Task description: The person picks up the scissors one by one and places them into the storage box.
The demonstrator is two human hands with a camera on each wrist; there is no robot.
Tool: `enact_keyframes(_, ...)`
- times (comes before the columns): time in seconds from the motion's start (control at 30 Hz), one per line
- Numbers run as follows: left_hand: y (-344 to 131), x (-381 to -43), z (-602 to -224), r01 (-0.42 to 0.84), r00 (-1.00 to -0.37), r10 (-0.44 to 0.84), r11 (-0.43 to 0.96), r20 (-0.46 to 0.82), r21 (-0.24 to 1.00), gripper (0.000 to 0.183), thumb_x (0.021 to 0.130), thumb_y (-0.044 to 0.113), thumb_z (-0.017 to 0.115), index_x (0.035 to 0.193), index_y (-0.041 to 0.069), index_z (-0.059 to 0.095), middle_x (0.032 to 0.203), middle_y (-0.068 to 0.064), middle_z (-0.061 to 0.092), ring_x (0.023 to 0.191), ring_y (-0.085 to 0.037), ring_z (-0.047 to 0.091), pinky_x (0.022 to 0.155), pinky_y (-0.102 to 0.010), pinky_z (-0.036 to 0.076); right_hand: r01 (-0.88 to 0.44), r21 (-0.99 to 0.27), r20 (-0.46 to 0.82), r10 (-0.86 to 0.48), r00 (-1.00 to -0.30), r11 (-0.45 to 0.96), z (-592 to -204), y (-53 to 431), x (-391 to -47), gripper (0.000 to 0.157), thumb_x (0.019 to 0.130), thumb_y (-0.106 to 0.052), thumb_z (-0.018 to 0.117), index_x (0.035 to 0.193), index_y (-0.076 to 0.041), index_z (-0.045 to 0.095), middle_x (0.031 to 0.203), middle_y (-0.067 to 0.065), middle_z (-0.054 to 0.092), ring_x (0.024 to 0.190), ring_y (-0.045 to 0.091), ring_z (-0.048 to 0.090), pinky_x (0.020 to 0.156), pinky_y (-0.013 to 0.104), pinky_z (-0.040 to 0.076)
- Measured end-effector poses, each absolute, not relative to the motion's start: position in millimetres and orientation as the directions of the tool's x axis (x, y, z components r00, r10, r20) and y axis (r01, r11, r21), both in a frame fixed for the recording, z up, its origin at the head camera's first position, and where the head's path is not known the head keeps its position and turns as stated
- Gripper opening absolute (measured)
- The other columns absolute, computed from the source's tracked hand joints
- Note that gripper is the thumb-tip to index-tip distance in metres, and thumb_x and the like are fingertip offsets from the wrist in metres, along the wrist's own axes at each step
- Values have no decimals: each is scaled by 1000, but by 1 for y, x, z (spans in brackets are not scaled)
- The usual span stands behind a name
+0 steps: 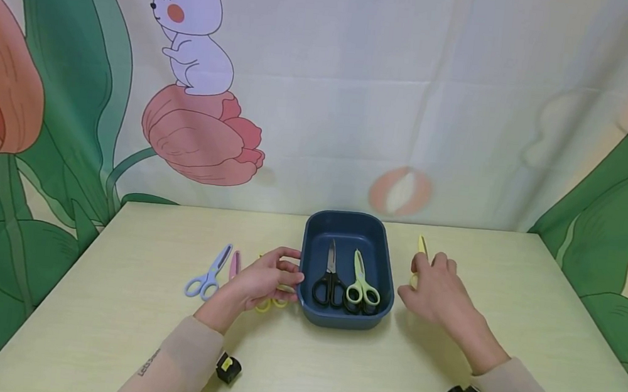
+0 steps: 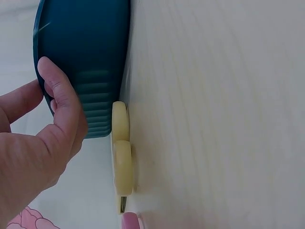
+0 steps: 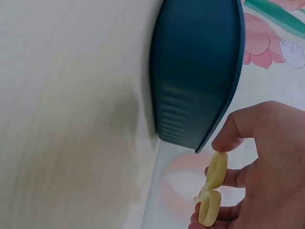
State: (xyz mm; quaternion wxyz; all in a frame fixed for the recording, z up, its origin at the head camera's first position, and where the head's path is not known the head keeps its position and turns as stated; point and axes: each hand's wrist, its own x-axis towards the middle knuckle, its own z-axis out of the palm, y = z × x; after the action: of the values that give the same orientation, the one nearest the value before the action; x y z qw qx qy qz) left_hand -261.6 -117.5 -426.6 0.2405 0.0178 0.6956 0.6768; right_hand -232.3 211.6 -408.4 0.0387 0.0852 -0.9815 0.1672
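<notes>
A dark blue box (image 1: 343, 320) stands on the table. Inside it lie black-handled scissors (image 1: 329, 289) and light green scissors (image 1: 362, 289), with more black handles partly covered under the green ones. My left hand (image 1: 266, 276) touches the box's left side with its fingertips near the rim. My right hand (image 1: 441, 287) is just right of the box. Pale yellow scissors (image 3: 210, 206) are held by their handles between its thumb and fingers, raised off the table with the blade pointing away.
Left of the box lie blue scissors (image 1: 208, 280), pink scissors (image 1: 235, 264) and yellow scissors (image 1: 263, 306), the latter two partly hidden by my left hand. A printed cloth (image 1: 323, 96) hangs behind the table's far edge. Both wrists wear black cameras.
</notes>
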Motion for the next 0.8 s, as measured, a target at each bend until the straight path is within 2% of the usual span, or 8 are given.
enact_keyframes(0.37, -118, -263, -427, -290, -884, 356, 84, -301, 953, 53, 101, -4, 59, 149, 0, 37, 112, -15, 50, 84, -24, 61, 81, -37, 60, -240, -327, 160, -197, -967, 914, -398, 199, -228, 30, 85, -23, 65, 105, -5, 54, 98, 18, 45, 92, 38, 45, 66, 44, 45)
enact_keyframes(0.8, -118, -264, -429, -288, -888, 351, 79, -297, 954, 55, 100, -5, 60, 150, 0, 37, 112, -15, 51, 83, -24, 62, 81, -38, 60, -305, -374, 164, -261, -951, 876, -392, 172, -225, 30, 86, -21, 64, 110, -5, 55, 99, 16, 43, 91, 34, 42, 65, 39, 42)
